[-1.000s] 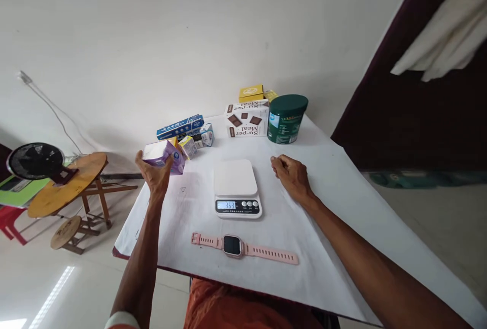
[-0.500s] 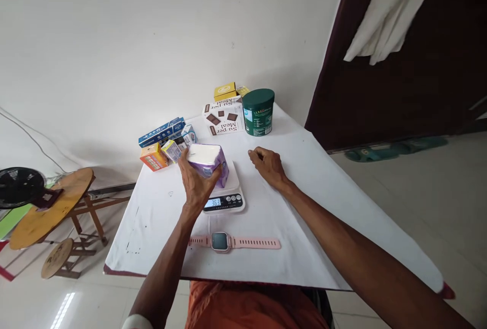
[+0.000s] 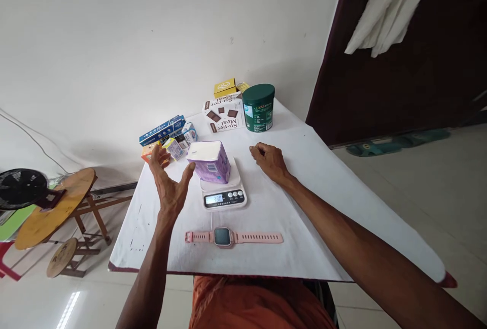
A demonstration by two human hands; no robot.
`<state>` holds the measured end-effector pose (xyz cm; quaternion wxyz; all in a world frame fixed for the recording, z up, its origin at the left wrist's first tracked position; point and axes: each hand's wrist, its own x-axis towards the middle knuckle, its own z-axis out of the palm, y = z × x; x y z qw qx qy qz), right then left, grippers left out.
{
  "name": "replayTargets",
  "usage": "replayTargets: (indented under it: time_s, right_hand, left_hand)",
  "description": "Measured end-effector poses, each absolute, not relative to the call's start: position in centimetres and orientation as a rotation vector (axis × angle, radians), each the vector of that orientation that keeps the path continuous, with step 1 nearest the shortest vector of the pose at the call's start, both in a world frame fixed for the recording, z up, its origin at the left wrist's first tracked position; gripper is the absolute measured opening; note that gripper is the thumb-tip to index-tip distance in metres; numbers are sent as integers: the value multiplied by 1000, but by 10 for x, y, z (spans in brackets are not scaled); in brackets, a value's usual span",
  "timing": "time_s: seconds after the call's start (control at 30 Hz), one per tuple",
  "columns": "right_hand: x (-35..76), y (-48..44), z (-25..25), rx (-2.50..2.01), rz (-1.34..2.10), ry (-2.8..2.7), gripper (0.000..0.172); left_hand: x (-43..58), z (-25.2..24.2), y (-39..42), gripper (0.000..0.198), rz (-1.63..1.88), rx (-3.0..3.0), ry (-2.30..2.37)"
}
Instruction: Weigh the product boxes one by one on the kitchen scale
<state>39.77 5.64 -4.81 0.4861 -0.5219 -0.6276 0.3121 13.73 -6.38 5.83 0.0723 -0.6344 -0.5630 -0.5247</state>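
Note:
A purple and white tissue pack (image 3: 208, 164) rests on the white kitchen scale (image 3: 236, 187), whose lit display reads about 330. Just left of the pack, my left hand (image 3: 170, 184) is open, thumb and fingers spread, holding nothing. It partly covers an orange box (image 3: 147, 153). My right hand (image 3: 269, 161) lies on the table to the right of the scale, its fingers curled closed with nothing visible in them. In front of the scale a pink-strapped smartwatch (image 3: 222, 237) is laid out flat.
Behind the scale stand a green tub (image 3: 258, 108), a white Su-per Meal box (image 3: 223, 114) and a yellow box (image 3: 224, 88). Small cartons and a long blue box (image 3: 162, 131) sit at the back left. A black fan (image 3: 23, 187) stands on a wooden table (image 3: 57, 212) beyond the left edge.
My left hand has let go of the tissue pack and moved left, opening. The scale reading has dropped from about 363 to about 330. My right hand stays in place.

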Motion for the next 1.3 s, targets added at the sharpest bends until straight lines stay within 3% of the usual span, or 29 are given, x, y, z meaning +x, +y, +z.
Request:
replayTargets:
  time_s: [0.1,0.3,0.43,0.53,0.67,0.9,1.3]
  right_hand:
    - [398,55,-48,-1269,761,-1522,35]
    - [399,53,-47,-1246,788,-1516,37]
    - [398,53,-46,-1249,746,-1516,37]
    - [397,55,-46,-1251,719,-1515,36]
    - [396,58,-48,-1242,709,-1505,37]
    - [396,62,-50,-1232,671,-1530,36]
    - [401,56,-49,-1237,698,-1569,39]
  left_hand:
    - [130,76,-54,89,-1351,-2116,-1680]
    - [140,100,-7,99,-492,-2650,-1618]
    - [146,117,22,77,-132,-2794,-1652]
    - [151,134,45,63,-224,-2763,-1705]
    - [173,142,91,64,-459,-2554,-1794]
    - [225,94,162,62,-471,-2512,-1881]
    - [236,63,145,83,-602,-2395,-1803]
